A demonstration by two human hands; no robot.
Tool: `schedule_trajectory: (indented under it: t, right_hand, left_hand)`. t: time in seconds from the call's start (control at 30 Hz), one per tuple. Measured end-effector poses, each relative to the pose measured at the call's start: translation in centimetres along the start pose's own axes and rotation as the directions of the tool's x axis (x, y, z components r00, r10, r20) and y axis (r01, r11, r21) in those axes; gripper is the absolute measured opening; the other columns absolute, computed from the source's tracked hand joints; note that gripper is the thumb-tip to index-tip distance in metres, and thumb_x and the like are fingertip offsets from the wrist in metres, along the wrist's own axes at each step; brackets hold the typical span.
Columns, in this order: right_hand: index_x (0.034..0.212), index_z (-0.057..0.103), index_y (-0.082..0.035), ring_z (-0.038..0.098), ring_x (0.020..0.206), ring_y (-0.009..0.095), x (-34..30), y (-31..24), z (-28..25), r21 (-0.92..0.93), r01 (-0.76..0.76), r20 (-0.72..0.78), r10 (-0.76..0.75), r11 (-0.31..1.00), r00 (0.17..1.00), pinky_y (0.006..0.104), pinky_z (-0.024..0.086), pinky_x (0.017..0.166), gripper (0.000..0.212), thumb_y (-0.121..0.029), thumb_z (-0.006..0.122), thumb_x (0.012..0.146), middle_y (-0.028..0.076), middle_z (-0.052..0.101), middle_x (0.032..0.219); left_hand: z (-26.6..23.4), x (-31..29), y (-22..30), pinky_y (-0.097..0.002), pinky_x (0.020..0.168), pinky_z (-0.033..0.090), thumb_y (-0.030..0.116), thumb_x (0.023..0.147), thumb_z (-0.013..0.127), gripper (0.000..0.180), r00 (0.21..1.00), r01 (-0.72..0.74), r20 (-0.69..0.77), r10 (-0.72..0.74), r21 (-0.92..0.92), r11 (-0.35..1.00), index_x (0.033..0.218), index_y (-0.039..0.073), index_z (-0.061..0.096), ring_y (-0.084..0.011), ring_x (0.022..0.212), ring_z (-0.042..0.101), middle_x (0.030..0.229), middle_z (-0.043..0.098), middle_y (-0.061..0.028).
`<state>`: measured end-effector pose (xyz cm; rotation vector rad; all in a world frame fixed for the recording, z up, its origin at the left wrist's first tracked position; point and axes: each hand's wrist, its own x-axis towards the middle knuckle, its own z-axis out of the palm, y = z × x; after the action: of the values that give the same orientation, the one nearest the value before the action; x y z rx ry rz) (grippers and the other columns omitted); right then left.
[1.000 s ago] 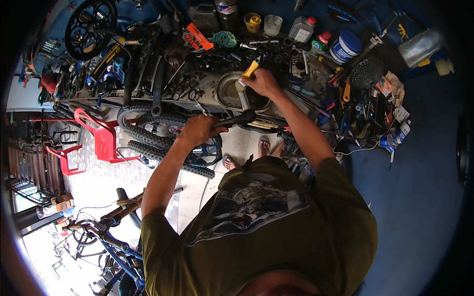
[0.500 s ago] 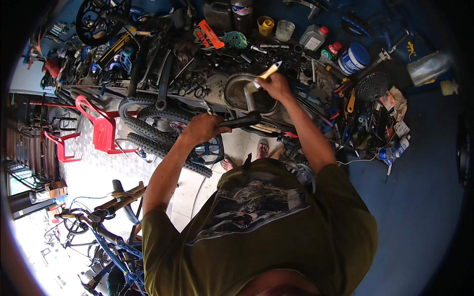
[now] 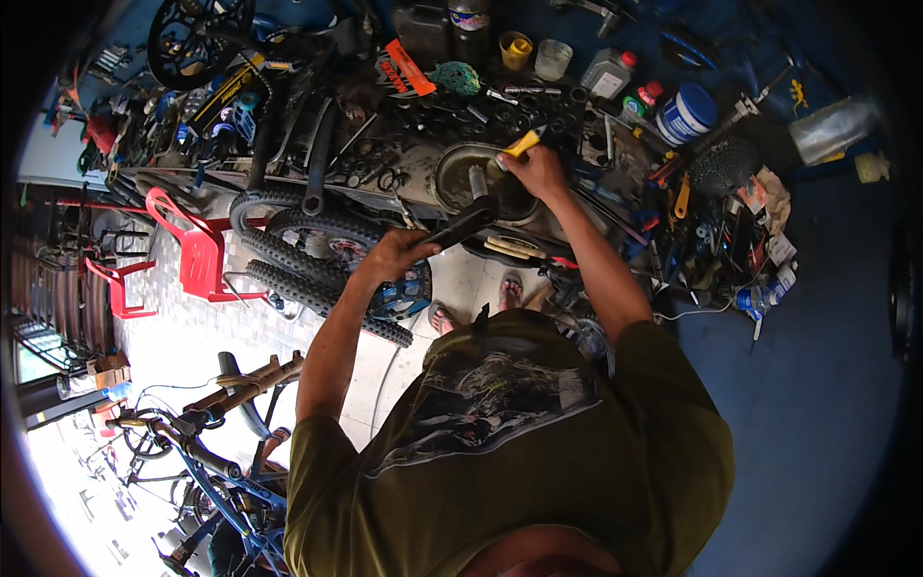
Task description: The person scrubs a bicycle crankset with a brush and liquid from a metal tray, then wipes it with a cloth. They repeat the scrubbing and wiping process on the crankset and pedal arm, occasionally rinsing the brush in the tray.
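Note:
My left hand (image 3: 396,256) is closed around one end of a black bicycle crank arm (image 3: 465,224). From the crank arm's far end a silver spindle (image 3: 478,182) points away from me, over an oval metal basin (image 3: 441,174) at the bench edge. Murky liquid seems to lie in the basin. In my right hand (image 3: 539,173) is a paintbrush with a yellow handle (image 3: 524,143), held above the basin's right side. Its bristles are mostly hidden by my fingers, close to the spindle but apart from it.
Loose tools and small parts cover the bench, with a red-capped grey bottle (image 3: 610,74) and a blue-and-white tub (image 3: 686,113) at its back right. Below its front edge stand bicycle tires (image 3: 317,279). Red plastic chairs (image 3: 204,252) and a blue bicycle (image 3: 216,495) are to my left.
The crank arm has tilted, its spindle end swinging up and leftward, and my left hand has lowered slightly. The paintbrush has drawn back from the spindle and turned in my right hand.

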<state>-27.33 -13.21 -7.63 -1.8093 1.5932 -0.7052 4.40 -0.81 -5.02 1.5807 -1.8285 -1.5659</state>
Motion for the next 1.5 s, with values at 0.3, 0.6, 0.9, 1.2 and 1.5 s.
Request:
schedule_trajectory:
  t: [0.3,0.6,0.9,1.2,1.5]
  right_hand:
    - [0.105,0.074,-0.010,0.071,0.078,0.034,0.0,-1.1,0.8,0.042,0.217,-0.092,-0.213,0.975,0.973,0.0404,0.054,0.067,0.034,-0.039,0.077,0.088,0.015,0.074,0.087]
    - [0.125,0.071,-0.023,0.063,0.104,0.030,-3.0,1.1,-0.7,-0.358,0.432,0.062,-0.440,0.828,0.896,0.0403,0.053,0.089,0.045,-0.006,0.073,0.083,0.006,0.069,0.119]
    - [0.143,0.059,-0.023,0.053,0.123,0.030,-8.0,0.5,-2.2,-0.646,0.356,0.236,-0.267,0.675,0.934,0.0428,0.046,0.105,0.066,0.000,0.067,0.083,0.006,0.059,0.141]
    - [0.120,0.069,-0.006,0.060,0.110,0.037,-15.8,-6.2,-2.9,-0.466,0.235,-0.182,-0.352,0.853,0.918,0.0458,0.048,0.096,0.030,-0.008,0.065,0.091,0.016,0.068,0.116]
    - [0.115,0.070,-0.002,0.070,0.079,0.018,-17.5,2.7,17.6,0.178,0.011,0.572,-0.113,0.984,0.813,0.0326,0.055,0.072,0.032,-0.026,0.072,0.093,0.009,0.075,0.097]
  left_hand:
    - [0.6,-0.5,0.4,-0.0283,0.051,0.042,0.040,0.095,0.071,0.040,1.000,0.018,0.017,-0.018,0.000,1.000,0.109,0.002,0.072,-0.0066,0.058,0.046,0.063,0.047,0.0028]
    - [1.4,-0.8,-0.6,-0.0297,0.053,0.042,0.040,0.094,0.073,0.040,0.995,-0.079,-0.054,0.082,0.056,0.995,0.106,0.002,0.074,-0.0069,0.061,0.048,0.065,0.054,0.0009]
    - [1.8,-7.1,6.1,-0.0271,0.070,0.045,0.035,0.099,0.069,0.037,0.916,-0.393,-0.240,0.322,-0.367,0.843,0.097,-0.002,0.069,-0.0078,0.077,0.052,0.077,0.062,0.0013]
    - [8.4,-5.8,-0.8,-0.0341,0.063,0.044,0.045,0.098,0.068,0.048,0.936,-0.320,-0.254,0.245,-0.318,0.892,0.093,-0.003,0.065,-0.0110,0.070,0.047,0.070,0.055,-0.0038]
    - [6.9,-17.7,-2.0,-0.0504,0.063,0.053,0.048,0.088,0.073,0.042,0.745,-0.063,-0.632,0.214,0.252,0.966,0.099,0.008,0.065,-0.0411,0.070,0.068,0.072,0.067,-0.0179]
